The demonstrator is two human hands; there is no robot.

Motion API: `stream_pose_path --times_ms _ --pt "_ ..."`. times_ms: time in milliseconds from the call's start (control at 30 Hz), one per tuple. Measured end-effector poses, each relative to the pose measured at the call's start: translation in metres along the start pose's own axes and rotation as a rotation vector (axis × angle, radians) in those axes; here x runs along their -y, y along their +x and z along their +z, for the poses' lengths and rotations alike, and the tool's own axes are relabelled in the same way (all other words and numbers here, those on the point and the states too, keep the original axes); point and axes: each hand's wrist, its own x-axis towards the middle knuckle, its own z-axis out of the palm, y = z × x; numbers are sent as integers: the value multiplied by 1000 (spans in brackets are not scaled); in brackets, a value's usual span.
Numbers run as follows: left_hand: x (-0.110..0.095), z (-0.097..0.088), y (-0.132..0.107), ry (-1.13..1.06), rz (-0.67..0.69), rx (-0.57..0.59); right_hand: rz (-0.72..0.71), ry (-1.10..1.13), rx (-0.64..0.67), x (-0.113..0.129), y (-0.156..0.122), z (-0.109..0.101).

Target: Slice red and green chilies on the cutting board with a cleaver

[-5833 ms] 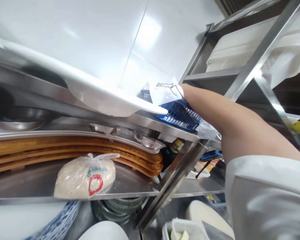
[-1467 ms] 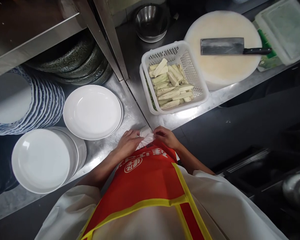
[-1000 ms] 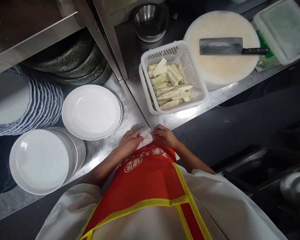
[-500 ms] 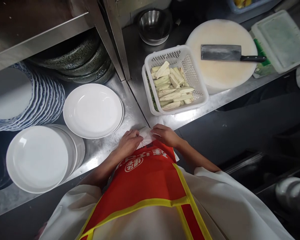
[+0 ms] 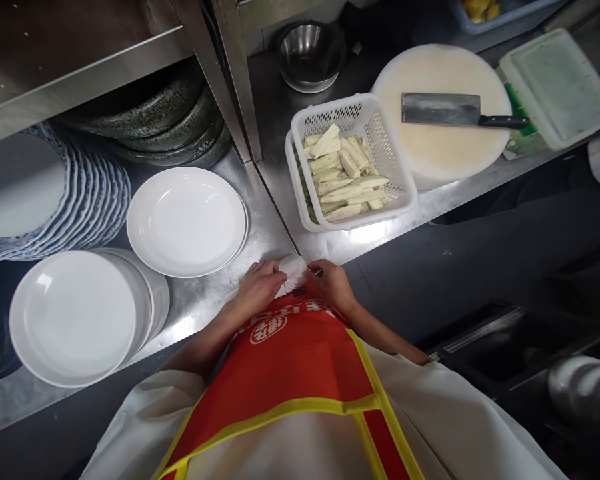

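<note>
A crumpled piece of white cloth (image 5: pixel 295 269) lies at the top of the red apron (image 5: pixel 300 363), right by the counter's edge. On its left side, my left hand (image 5: pixel 261 283) is closed, pinching the cloth between thumb and fingers. My right hand (image 5: pixel 332 284) grips the opposite side with its fingers curled in. The hands are a short way apart, with the cloth stretched between them. Whether it is a loose cloth or part of the clothing, I cannot tell.
Stacked white plates (image 5: pixel 187 220) stand left on the steel counter. Ahead, a white basket (image 5: pixel 405 193) holds peeled, cut vegetable sticks (image 5: pixel 347 190). A cleaver (image 5: pixel 440 109) lies on a round cutting board (image 5: pixel 450 157). A metal bowl (image 5: pixel 310 50) sits behind; a steel shelf post (image 5: pixel 237 87) rises nearby.
My right hand has shifted slightly down and to the right, its fingers now more curled against the cloth's edge. The left hand stays almost in place.
</note>
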Motion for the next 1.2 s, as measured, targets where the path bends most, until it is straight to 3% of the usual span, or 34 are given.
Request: stream_pose_path --times_ms 367,800,1067,1200 --pt "-4 -2 0 20 3 45 169 105 60 4 2 -2" --pt "-6 -1 0 52 36 5 259 13 84 29 -2 -11" --pt "-7 5 -2 37 69 -14 351 94 167 26 0 -13" --pt "-10 6 -2 28 57 2 319 -25 185 27 0 -11"
